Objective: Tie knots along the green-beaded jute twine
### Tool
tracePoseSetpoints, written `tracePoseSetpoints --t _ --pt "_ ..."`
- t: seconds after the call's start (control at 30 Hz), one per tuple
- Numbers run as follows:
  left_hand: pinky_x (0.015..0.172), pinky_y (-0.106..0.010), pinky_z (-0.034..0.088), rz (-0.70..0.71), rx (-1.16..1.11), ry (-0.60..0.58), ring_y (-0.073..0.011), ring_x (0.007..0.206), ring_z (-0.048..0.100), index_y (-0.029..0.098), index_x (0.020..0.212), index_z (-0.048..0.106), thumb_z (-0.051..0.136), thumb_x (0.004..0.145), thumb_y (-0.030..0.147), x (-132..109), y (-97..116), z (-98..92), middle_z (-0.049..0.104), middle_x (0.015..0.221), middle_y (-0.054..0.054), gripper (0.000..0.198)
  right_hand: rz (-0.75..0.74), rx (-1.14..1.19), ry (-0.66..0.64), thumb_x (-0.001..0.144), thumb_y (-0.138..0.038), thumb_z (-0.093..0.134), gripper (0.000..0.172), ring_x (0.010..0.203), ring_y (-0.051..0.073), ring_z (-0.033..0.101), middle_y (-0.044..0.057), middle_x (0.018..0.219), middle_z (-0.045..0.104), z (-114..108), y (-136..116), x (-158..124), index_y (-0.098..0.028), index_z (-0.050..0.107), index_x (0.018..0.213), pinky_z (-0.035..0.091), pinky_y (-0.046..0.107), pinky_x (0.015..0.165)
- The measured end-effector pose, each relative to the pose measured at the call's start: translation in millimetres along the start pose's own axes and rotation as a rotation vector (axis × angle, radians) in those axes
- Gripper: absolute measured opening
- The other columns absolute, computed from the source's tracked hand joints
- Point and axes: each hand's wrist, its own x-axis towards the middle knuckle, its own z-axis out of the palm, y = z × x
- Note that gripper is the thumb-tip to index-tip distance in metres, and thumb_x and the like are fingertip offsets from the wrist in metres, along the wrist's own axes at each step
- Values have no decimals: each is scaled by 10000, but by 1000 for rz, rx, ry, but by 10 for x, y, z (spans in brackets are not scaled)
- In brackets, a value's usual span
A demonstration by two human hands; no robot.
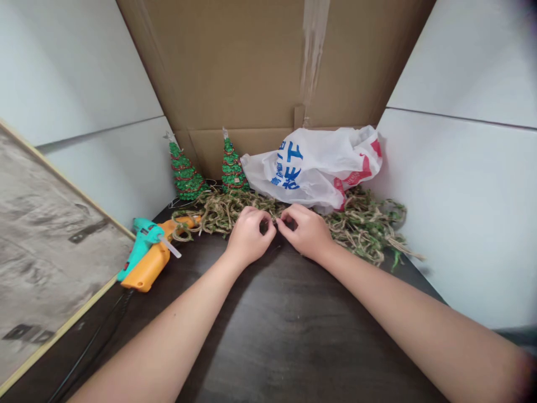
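Jute twine (222, 215) lies heaped on the table (268, 336), touching my left hand (249, 238) and right hand (304, 232). Both curl nearly shut, almost meeting; I cannot tell whether they pinch a strand. Use light, even pressure.

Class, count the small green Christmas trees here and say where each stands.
2. One green tree stands at the back left; the other stands to its right, beside the white plastic bag. Both are behind the tangled jute twine. Others could be hidden behind the bag.
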Motion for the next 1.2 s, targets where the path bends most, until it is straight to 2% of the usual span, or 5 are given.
tracePoseSetpoints --t 0.1,0.27,0.63,1.03,1.2 --pt "853 -417 588 -1 -3 4 -264 900 671 220 788 655 666 906 106 5 2 -4 749 820 -54 164 -16 -16 -1 1001 -268 657 161 862 213 714 49 930 776 10 14 -4 -236 727 860 514 330 773" --pt "831 -409 578 -1 33 -35 -263 882 655 219 779 654 657 910 103 -1 -20 11 751 818 -56 174 -50 -34 -9 1010 -281 666 163 966 238 767 63 1071 827 9 10 -15 -250 813 1073 569 353 834" --pt "820 -407 579 21 -65 -34 -257 870 667 215 774 718 706 897 113 -7 6 -33 765 788 -42 160 -47 -160 -61 1005 -260 625 239 929 248 793 60 1102 862 -40 -61 -21 -239 842 1101 538 349 755" --pt "811 -406 556 -67 40 -53 -274 890 671 206 805 696 680 915 109 -1 34 -27 772 837 -60 148 21 -229 -74 995 -267 628 208 881 232 796 28 977 865 -52 -124 -6 -249 829 945 445 321 695" --pt "878 -416 581 14 -54 17 -260 916 701 174 997 759 674 985 145 -3 19 -13 799 919 -71 90 4 -305 -81 1030 -269 602 248 892 238 810 27 1055 878 -71 -96 -2 -259 849 1014 442 330 689"
